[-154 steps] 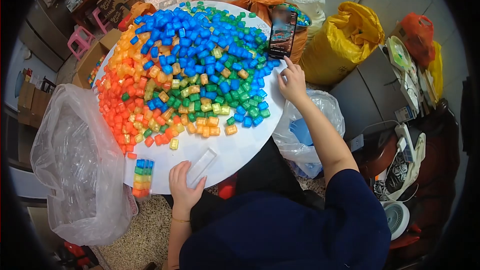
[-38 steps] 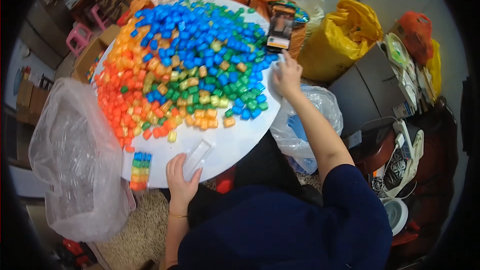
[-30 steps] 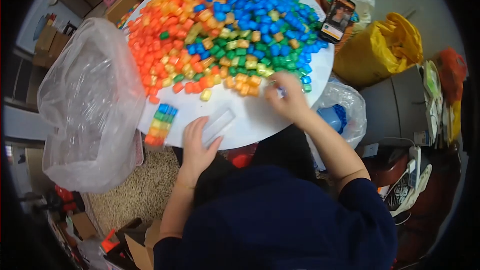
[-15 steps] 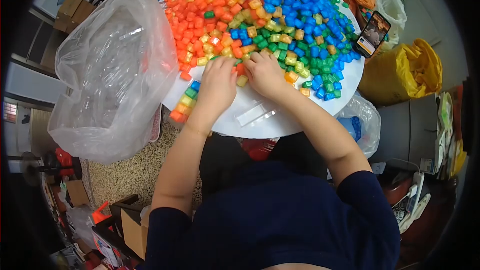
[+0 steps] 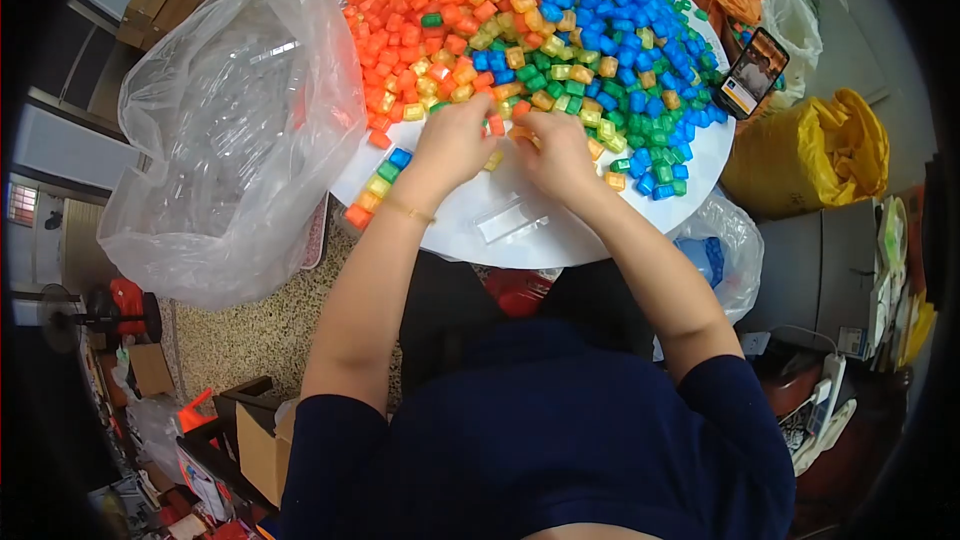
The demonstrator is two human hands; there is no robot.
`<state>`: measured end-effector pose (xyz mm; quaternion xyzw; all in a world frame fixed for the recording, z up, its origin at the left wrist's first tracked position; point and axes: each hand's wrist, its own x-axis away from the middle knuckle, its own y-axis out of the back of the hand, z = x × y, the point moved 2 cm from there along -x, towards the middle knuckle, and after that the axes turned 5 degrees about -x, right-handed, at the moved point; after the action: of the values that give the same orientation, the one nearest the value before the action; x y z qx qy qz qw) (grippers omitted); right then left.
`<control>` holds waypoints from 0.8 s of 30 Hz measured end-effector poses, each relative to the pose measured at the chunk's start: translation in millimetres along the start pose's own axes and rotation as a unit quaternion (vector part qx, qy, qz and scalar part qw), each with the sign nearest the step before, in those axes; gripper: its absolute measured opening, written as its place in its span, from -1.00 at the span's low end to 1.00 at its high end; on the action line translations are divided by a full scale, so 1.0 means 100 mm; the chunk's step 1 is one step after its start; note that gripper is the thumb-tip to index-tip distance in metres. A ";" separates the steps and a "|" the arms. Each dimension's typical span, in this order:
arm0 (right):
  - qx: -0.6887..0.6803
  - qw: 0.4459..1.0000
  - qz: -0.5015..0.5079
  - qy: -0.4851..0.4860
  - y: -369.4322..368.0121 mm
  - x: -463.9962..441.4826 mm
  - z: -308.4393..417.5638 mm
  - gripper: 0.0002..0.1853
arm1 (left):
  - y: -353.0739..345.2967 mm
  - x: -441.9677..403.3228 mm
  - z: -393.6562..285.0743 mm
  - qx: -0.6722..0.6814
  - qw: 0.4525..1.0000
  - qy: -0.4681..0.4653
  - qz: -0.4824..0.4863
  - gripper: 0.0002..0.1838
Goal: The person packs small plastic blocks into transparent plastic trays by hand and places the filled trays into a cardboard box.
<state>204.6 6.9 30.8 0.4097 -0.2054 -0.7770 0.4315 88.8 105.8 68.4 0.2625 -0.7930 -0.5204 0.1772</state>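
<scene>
My left hand (image 5: 458,144) is over the near part of the round white table, its fingers closed on a small translucent red block (image 5: 497,125). Close beside it, my right hand (image 5: 553,154) has its fingers curled into a pinch; a bit of orange shows at the fingertips, but what they hold is mostly hidden. Between the wrists lies a clear plastic tray (image 5: 508,221). Left of my left forearm, blocks in blue, green, yellow, orange and red form a short row (image 5: 380,185). A yellow block (image 5: 493,160) rests between the hands.
A big heap of coloured blocks (image 5: 590,40) covers the far part of the white table (image 5: 440,235). On the left stands a large clear bag (image 5: 230,140) of clear plastic pieces. A phone (image 5: 752,72) leans at the right edge, near a yellow bag (image 5: 810,155).
My hands have lifted and drawn slightly apart from the heap's near edge, and the right fingers have curled in. The row and the clear tray remain on the table.
</scene>
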 end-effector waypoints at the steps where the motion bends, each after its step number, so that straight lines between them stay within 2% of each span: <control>1: -0.001 1.000 0.002 0.000 0.10 0.08 0.08 -0.85 | 0.08 0.18 -0.01 0.070 0.997 -0.008 -0.024 -0.81; 2: -0.109 0.991 -0.004 -0.078 0.23 0.20 0.17 -0.83 | 0.12 0.36 -0.01 0.138 0.989 -0.016 -0.048 -0.80; 3: -0.215 0.964 -0.010 -0.154 0.29 0.33 0.24 -0.81 | 0.10 0.56 -0.04 0.082 0.993 -0.062 -0.063 -0.78; 4: -0.216 0.964 -0.008 -0.155 0.26 0.47 0.29 -0.81 | 0.05 0.75 -0.07 0.024 0.991 -0.106 -0.078 -0.75; 5: -0.264 0.949 0.002 -0.174 0.19 0.62 0.32 -0.82 | -0.02 0.88 -0.11 0.023 0.990 -0.122 -0.059 -0.75; 7: -0.312 0.930 0.014 -0.193 0.03 0.81 0.27 -0.83 | -0.26 1.05 -0.12 0.019 0.991 -0.123 -0.051 -0.70; 8: -0.229 0.965 0.027 -0.124 -0.06 0.88 0.22 -0.81 | -0.38 1.09 -0.11 0.019 0.991 -0.122 -0.051 -0.70; 9: -0.143 0.987 0.039 -0.055 -0.07 0.87 0.26 -0.78 | -0.45 1.13 -0.11 -0.008 0.988 -0.113 -0.102 -0.66; 10: -0.144 0.987 0.038 -0.055 -0.05 0.85 0.29 -0.78 | -0.49 1.18 -0.12 -0.034 0.982 -0.105 -0.153 -0.63; 11: -0.052 0.998 0.034 -0.010 0.00 0.84 0.34 -0.76 | -0.55 1.24 -0.12 -0.049 0.988 -0.091 -0.117 -0.51; 12: 0.040 0.998 0.030 0.036 0.05 0.80 0.41 -0.74 | -0.56 1.29 -0.13 -0.049 0.988 -0.091 -0.118 -0.51; 16: -0.032 0.997 0.029 0.071 -0.04 0.25 0.20 -0.73 | -0.59 1.31 -0.18 -0.064 0.987 -0.093 -0.117 -0.44; 18: 0.002 0.982 0.104 0.158 -0.27 0.10 0.08 -0.74 | -0.70 1.21 -0.22 -0.042 0.985 -0.138 -0.099 -0.48; 22: 0.016 0.987 0.088 0.132 -0.15 0.26 0.09 -0.72 | -0.89 1.17 -0.08 -0.086 0.970 -0.164 -0.157 -0.57; 24: 0.009 0.998 -0.030 0.051 0.13 0.51 0.23 -0.70 | -0.88 1.19 -0.13 -0.053 0.971 -0.152 -0.179 -0.60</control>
<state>178.0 -43.7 29.3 0.4582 -0.1775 -0.7660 0.4144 20.8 -3.4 -6.8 0.3081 -0.7219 -0.6190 -0.0280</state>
